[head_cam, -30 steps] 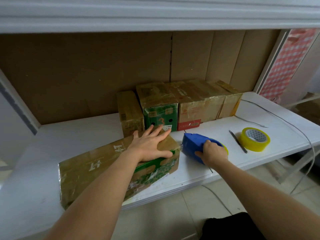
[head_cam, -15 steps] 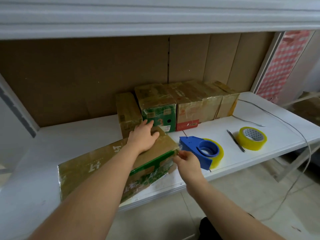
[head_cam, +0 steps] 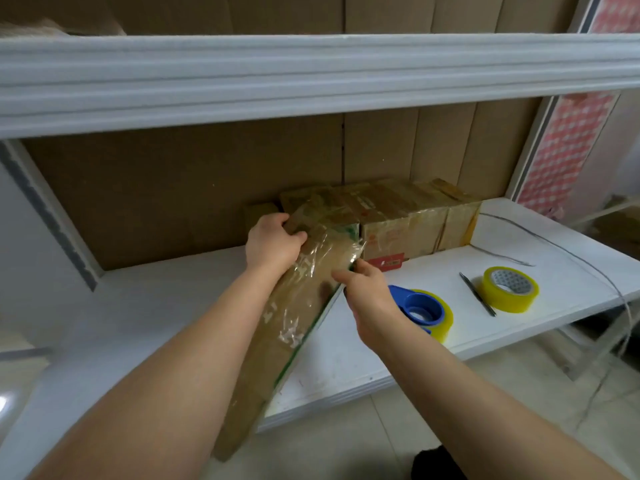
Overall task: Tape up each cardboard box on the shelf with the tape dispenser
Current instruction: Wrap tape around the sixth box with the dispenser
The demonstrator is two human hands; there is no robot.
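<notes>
While both hands (head_cam: 311,265) grip taped box (head_cam: 294,306), its print unreadable, dispenser (head_cam: 420,308) beside

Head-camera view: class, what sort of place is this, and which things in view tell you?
Probably a storeroom or packing area: a white shelf backed with cardboard, a row of taped boxes at the back, and a spare tape roll beside a blue tape dispenser.

No lettering can be read: the red label (head_cam: 387,262) on a cardboard box (head_cam: 391,230) behind the tape dispenser (head_cam: 420,308) is blurred.
</notes>
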